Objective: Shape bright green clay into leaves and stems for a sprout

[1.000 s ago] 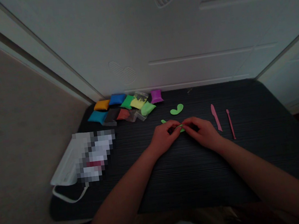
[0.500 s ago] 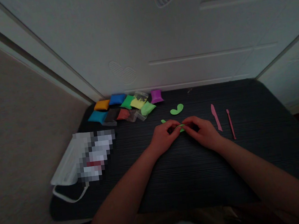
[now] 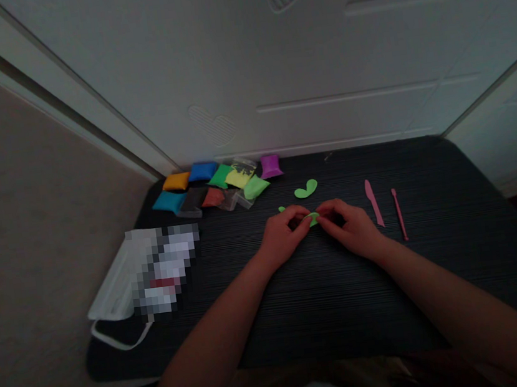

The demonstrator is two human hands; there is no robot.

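Between my fingertips is a small flattened piece of light green modelling clay (image 3: 313,219). My left hand (image 3: 284,234) pinches its left side, and my right hand (image 3: 348,227) pinches its right side. Just beyond the hands, a light green two-lobed clay shape (image 3: 306,189) lies on the dark table. Another small green clay bit (image 3: 282,209) shows behind my left hand, which hides part of it. To the right of my right hand lie a pink plastic knife (image 3: 373,202) and a thin pink modelling stick (image 3: 399,214).
Several clay packets sit at the back left of the table (image 3: 348,308), among them a blue packet (image 3: 202,171), a teal packet (image 3: 169,201) and a purple packet (image 3: 271,166). A white face mask (image 3: 122,279) lies at the left edge beside a blurred-out item (image 3: 169,270). A white panel (image 3: 224,66) rises behind.
The green clay piece between my fingertips has tilted, so more of its face shows. Both hands have barely shifted; the other things lie as before.
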